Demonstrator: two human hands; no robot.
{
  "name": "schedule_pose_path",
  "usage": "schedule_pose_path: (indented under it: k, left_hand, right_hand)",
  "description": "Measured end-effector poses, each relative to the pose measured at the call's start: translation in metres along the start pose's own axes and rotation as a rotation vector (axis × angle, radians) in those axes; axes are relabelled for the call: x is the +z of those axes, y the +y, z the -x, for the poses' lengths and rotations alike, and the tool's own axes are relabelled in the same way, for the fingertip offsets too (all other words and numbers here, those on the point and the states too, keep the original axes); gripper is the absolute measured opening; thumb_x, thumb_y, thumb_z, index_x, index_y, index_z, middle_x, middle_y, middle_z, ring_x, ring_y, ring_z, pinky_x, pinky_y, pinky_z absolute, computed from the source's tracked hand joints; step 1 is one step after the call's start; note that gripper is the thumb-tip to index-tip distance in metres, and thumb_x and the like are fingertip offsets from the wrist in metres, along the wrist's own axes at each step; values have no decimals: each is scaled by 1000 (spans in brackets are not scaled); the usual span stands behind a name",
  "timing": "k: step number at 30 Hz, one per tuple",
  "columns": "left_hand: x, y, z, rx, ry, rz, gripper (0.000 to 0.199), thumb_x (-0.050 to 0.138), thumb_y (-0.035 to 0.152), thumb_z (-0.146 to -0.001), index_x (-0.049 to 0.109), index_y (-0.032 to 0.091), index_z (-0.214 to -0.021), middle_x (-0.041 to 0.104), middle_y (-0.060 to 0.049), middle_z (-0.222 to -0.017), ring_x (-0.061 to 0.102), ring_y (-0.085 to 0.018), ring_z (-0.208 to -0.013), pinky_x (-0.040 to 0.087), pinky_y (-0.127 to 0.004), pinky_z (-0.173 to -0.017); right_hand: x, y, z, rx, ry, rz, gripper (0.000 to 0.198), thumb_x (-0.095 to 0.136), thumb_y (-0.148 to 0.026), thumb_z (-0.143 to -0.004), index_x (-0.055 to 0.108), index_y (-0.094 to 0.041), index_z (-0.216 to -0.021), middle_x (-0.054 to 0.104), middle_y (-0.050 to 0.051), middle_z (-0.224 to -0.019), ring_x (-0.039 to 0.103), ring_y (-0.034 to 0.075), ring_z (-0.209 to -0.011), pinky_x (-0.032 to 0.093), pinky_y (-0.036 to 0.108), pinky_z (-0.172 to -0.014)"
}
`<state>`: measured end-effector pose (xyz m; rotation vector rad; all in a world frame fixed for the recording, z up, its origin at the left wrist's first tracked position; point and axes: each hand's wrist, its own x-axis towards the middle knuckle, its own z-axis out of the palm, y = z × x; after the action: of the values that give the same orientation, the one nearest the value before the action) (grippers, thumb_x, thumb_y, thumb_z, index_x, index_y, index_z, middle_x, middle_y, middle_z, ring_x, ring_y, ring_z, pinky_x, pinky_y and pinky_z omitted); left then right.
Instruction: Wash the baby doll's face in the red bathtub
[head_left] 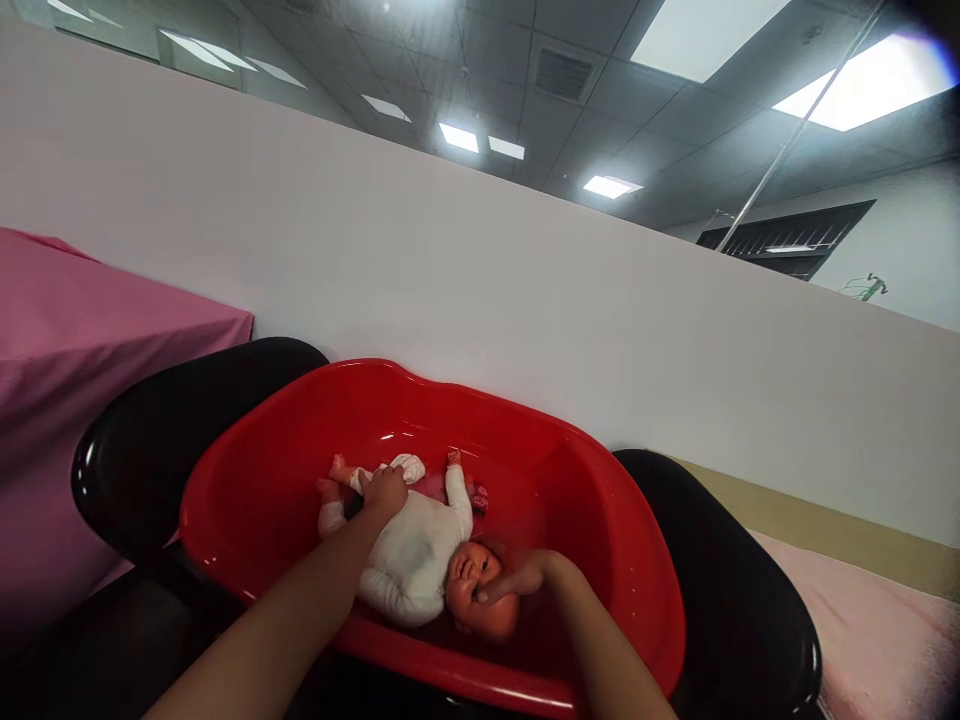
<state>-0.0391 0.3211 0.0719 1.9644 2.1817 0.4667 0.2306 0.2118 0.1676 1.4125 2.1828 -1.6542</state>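
A baby doll [416,545] in white clothing lies on its back in a red baby bathtub [525,410], its head towards the right and its bare feet towards the left. My right hand [521,575] grips the doll's head, with the thumb across the side of the face and the fingers partly hidden behind it. Over the doll's hip and upper leg, my left hand [384,492] is closed on what looks like a bunched white cloth [409,466]. A grey patch marks the front of the doll's top. Small pink and dark items [478,495] lie beside its raised arm.
Black side wings [195,430] of a stand flank the tub, with another black wing [720,570] on the right. Behind it rises a white partition [450,280]. A pink-draped table [97,330] stands left, and a pale pink surface [862,630] lies right.
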Motion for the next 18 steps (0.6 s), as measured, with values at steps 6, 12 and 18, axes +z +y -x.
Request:
schedule_pose_path:
  k: [6,12,18]
  left_hand:
    - [0,0,-1,-6,-12,2,38,39,12,-84,64,17,-112,64,-15,-119,52,-32,-119,20,-64,-104]
    - [3,0,-3,-15,-16,22,39,40,12,-84,65,18,-113,63,-15,-122,50,-31,-121,22,-57,-105]
    - [1,1,-5,-37,-50,32,37,43,13,-83,66,20,-112,63,-16,-122,50,-32,-120,21,-57,-105]
  right_hand:
    - [-3,6,-2,33,6,-20,91,85,-41,-53,48,-20,-133,58,9,-129,54,24,-119,41,35,-102]
    - [-3,10,-2,61,-15,-54,99,83,-46,-57,38,-18,-141,54,11,-137,51,25,-124,41,36,-104]
    - [-3,11,-3,-6,-62,-82,86,83,-43,-59,47,-18,-133,57,11,-133,55,23,-120,42,34,-103]
